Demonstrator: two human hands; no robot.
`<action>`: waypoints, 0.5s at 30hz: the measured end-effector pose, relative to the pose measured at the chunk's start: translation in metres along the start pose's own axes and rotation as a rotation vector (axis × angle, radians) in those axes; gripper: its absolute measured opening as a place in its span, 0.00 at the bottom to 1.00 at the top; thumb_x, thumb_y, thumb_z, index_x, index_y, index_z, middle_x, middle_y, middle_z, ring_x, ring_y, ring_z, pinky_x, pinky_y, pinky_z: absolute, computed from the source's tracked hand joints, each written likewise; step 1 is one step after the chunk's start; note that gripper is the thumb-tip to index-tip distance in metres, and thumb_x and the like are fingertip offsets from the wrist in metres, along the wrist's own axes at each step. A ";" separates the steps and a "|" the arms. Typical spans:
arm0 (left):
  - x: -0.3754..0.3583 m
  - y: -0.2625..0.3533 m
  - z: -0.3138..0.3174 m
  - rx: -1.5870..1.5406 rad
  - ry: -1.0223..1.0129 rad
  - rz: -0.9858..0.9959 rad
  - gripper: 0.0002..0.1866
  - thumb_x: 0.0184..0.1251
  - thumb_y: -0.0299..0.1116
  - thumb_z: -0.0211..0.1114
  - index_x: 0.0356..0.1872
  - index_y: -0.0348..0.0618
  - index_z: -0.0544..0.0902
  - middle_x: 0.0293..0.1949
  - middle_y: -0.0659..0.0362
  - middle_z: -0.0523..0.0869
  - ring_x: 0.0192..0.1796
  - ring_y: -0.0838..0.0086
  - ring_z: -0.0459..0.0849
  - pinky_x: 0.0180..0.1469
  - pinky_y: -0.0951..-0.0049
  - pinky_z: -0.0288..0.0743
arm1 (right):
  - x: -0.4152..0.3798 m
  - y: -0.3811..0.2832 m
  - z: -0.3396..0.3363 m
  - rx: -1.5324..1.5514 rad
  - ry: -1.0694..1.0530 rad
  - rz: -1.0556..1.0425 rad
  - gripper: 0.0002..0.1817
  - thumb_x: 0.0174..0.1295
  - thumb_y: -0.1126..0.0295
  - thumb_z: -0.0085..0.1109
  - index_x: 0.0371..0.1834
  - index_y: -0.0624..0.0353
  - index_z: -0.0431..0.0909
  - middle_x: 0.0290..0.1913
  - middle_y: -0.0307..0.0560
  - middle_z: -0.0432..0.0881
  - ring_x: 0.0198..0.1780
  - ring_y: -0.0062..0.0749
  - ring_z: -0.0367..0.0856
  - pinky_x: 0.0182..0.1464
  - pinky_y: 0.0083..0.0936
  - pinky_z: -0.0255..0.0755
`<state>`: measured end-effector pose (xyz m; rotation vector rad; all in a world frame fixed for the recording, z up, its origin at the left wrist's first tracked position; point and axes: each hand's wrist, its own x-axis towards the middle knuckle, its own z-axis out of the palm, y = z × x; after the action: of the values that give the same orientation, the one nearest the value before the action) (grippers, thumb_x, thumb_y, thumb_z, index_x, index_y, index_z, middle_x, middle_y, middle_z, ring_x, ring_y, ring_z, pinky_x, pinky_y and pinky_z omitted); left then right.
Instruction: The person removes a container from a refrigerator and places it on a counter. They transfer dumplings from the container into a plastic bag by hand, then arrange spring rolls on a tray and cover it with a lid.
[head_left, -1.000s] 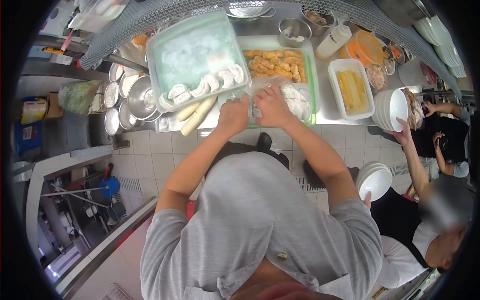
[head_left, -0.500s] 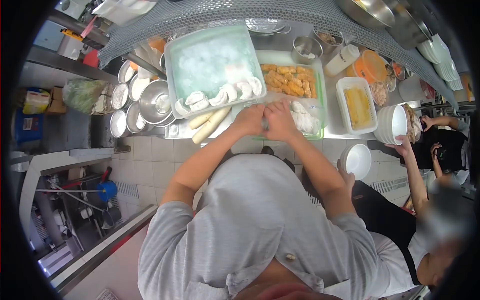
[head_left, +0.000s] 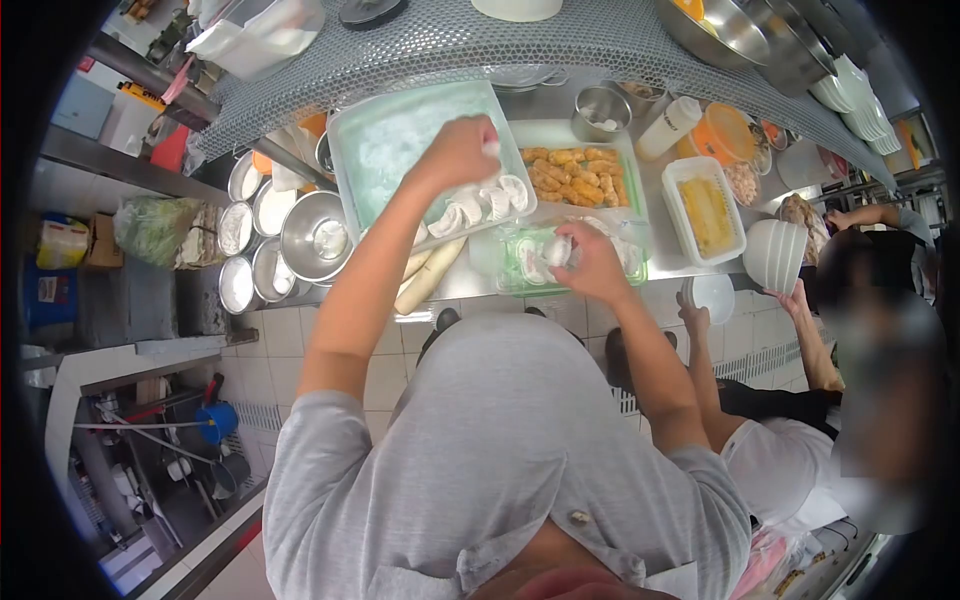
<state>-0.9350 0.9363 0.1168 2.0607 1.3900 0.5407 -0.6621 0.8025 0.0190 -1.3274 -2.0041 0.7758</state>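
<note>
While the right hand [head_left: 590, 262] is closed on a pale dumpling [head_left: 556, 250] over the green-rimmed tray [head_left: 520, 285], the left hand [head_left: 455, 150] is seen farther off above the lidded tub [head_left: 385, 150] — fingers pinched on something small and white. Step judged as dumpling transfer; next, a careful set-down beside the dumpling row [head_left: 480, 205].

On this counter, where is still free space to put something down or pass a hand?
The pale tray is bare at its back; dumplings line only its front edge. A narrow steel strip separates the fried-food tray from the white tub. Left, the metal bowls crowd together.
</note>
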 end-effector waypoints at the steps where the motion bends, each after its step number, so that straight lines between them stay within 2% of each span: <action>1: 0.020 -0.013 0.001 0.027 -0.004 -0.073 0.20 0.50 0.28 0.71 0.47 0.35 0.83 0.36 0.51 0.89 0.34 0.64 0.90 0.39 0.66 0.84 | 0.002 -0.004 -0.005 0.008 0.004 -0.005 0.30 0.44 0.69 0.77 0.53 0.59 0.79 0.45 0.51 0.84 0.43 0.41 0.82 0.49 0.35 0.77; 4: 0.057 -0.034 0.021 0.098 -0.077 -0.218 0.23 0.55 0.36 0.72 0.49 0.30 0.83 0.38 0.45 0.90 0.34 0.58 0.92 0.38 0.64 0.86 | 0.012 -0.013 -0.018 0.007 0.010 -0.018 0.29 0.45 0.69 0.78 0.53 0.59 0.79 0.44 0.50 0.84 0.41 0.39 0.82 0.46 0.32 0.78; 7: 0.057 -0.032 0.030 -0.114 -0.031 -0.334 0.23 0.61 0.40 0.75 0.52 0.35 0.82 0.34 0.50 0.90 0.27 0.69 0.89 0.32 0.69 0.84 | 0.026 -0.015 -0.027 -0.018 0.008 -0.014 0.29 0.45 0.69 0.78 0.53 0.58 0.80 0.44 0.50 0.84 0.42 0.39 0.83 0.47 0.32 0.78; 9: 0.053 -0.042 0.028 -0.221 0.002 -0.314 0.24 0.64 0.42 0.74 0.53 0.35 0.82 0.37 0.50 0.90 0.29 0.69 0.90 0.32 0.70 0.84 | 0.040 -0.019 -0.030 -0.013 0.023 -0.016 0.29 0.45 0.69 0.78 0.54 0.57 0.81 0.46 0.49 0.85 0.44 0.39 0.84 0.48 0.32 0.79; 12: 0.035 -0.050 0.013 -0.257 0.052 -0.273 0.23 0.68 0.43 0.72 0.54 0.35 0.82 0.40 0.50 0.89 0.33 0.70 0.90 0.31 0.71 0.83 | 0.081 -0.035 -0.025 -0.105 0.123 -0.186 0.28 0.45 0.64 0.76 0.52 0.55 0.80 0.44 0.49 0.85 0.47 0.45 0.82 0.54 0.39 0.77; 15: 0.012 -0.045 -0.004 -0.302 0.002 -0.281 0.23 0.70 0.43 0.70 0.57 0.36 0.81 0.44 0.51 0.88 0.38 0.70 0.90 0.32 0.71 0.83 | 0.143 -0.050 -0.010 -0.234 0.088 -0.394 0.26 0.45 0.62 0.73 0.52 0.52 0.82 0.47 0.47 0.87 0.53 0.49 0.81 0.61 0.42 0.72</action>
<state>-0.9642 0.9609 0.0897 1.5965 1.4688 0.5904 -0.7284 0.9216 0.0861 -1.0151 -2.2375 0.3039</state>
